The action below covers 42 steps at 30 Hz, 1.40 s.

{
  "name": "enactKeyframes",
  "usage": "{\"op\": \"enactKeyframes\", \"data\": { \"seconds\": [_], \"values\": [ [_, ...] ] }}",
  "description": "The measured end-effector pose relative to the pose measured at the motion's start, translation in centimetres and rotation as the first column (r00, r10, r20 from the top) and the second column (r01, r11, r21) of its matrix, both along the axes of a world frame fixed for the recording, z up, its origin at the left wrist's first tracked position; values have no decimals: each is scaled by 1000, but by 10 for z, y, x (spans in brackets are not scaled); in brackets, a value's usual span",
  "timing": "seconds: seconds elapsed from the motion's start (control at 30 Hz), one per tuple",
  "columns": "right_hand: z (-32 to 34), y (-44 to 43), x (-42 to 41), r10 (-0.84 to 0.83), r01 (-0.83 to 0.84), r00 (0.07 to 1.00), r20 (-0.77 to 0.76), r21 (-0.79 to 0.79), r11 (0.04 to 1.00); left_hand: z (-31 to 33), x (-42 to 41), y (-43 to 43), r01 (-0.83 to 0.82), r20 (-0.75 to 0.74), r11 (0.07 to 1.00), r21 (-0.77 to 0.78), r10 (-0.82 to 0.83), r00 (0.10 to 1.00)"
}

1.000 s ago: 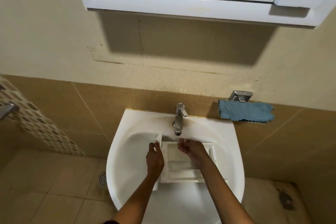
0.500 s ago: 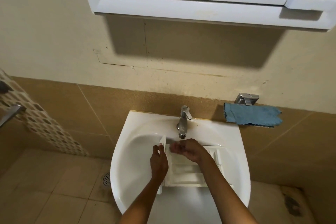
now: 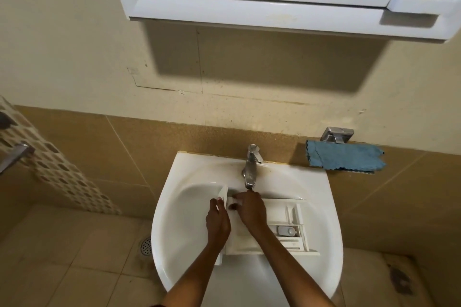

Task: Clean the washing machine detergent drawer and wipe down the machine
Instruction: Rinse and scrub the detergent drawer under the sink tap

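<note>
The white compartmented plastic drawer [image 3: 287, 214], lower centre, is gripped by the left hand [image 3: 217, 223], while the curled right hand's [image 3: 252, 210] hold cannot be told.

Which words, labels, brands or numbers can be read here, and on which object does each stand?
None can be read.
Any marking on the detergent drawer in the sink, including its small grey insert, is too small to tell.
The faucet, the blue cloth and the mirror cabinet show no text.
</note>
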State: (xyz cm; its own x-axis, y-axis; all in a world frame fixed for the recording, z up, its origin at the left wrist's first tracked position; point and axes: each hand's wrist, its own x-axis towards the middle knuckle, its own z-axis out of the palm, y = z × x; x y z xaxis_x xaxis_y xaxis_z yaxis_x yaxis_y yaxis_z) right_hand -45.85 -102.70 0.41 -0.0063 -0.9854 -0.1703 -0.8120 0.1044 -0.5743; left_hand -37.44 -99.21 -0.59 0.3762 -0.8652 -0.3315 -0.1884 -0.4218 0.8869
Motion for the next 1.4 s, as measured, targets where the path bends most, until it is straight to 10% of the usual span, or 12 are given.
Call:
{"op": "enactKeyframes", "data": {
  "seconds": [0.13, 0.37, 0.57, 0.7, 1.4],
  "values": [
    [0, -8, -18, -116, 113, 986, -117, -32, 993, 2, 0, 1, 32, -18, 999, 18, -32, 999],
    [-3, -13, -52, -397, 370, 890, 226, 155, 916, 0, 2, 0, 63, -18, 994, 88, -62, 998],
    [23, -12, -72, -626, 286, 84, 776, 583, 761, 4, 5, 9, 12, 11, 1000, 12, -13, 1000],
    [33, -18, -69, -649, 224, -71, 758, 646, 730, 8, 14, 14, 56, 50, 994, -94, -51, 997],
    [47, -39, -51, -722, 213, 174, 670, 690, 691, 16, 24, 10, 123, 61, 992, -36, -121, 991]
  ]
}}
